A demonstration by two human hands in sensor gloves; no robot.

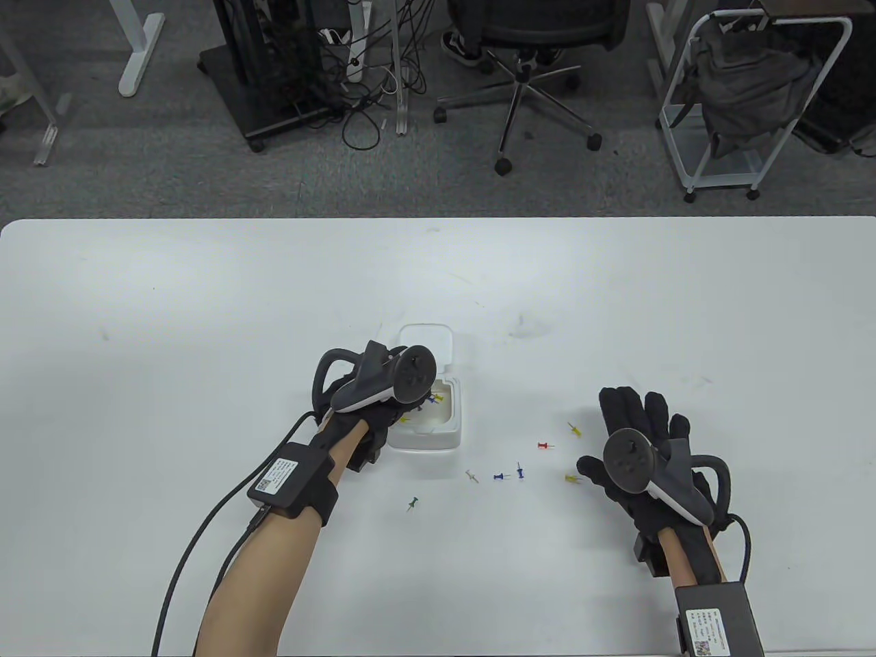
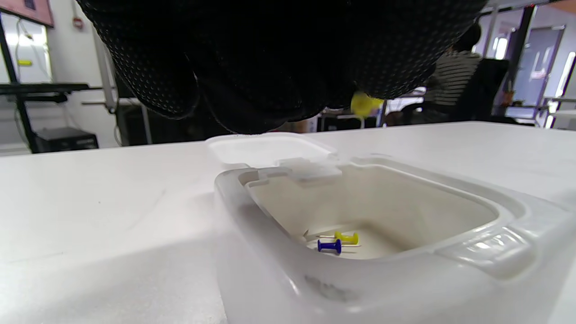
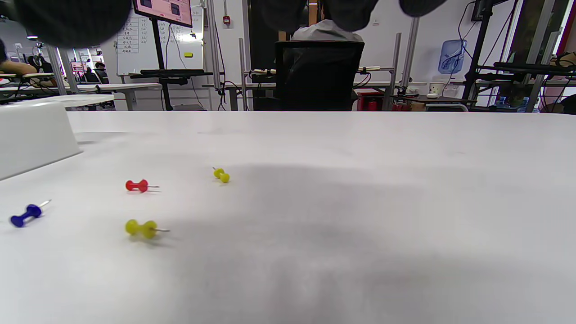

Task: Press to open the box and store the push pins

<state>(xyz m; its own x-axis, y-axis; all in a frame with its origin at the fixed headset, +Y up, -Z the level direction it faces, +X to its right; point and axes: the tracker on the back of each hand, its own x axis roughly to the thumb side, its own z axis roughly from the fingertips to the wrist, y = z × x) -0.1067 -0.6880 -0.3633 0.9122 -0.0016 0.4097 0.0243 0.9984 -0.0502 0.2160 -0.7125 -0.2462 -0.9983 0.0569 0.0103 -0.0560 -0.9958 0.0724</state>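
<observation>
Left hand (image 1: 373,417): hovers over the open white box (image 1: 438,438), fingers curled, pinching a yellow push pin (image 2: 365,105).
Right hand (image 1: 640,445): flat, fingers spread above table (image 1: 205,308).
Loose pins (image 1: 545,446): scattered between hands.

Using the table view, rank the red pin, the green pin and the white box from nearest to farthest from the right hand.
Measured from the right hand:
1. Red pin, just to its left.
2. White box, farther left, lid open.
3. Green pin, farthest, lower left, below the box.
</observation>
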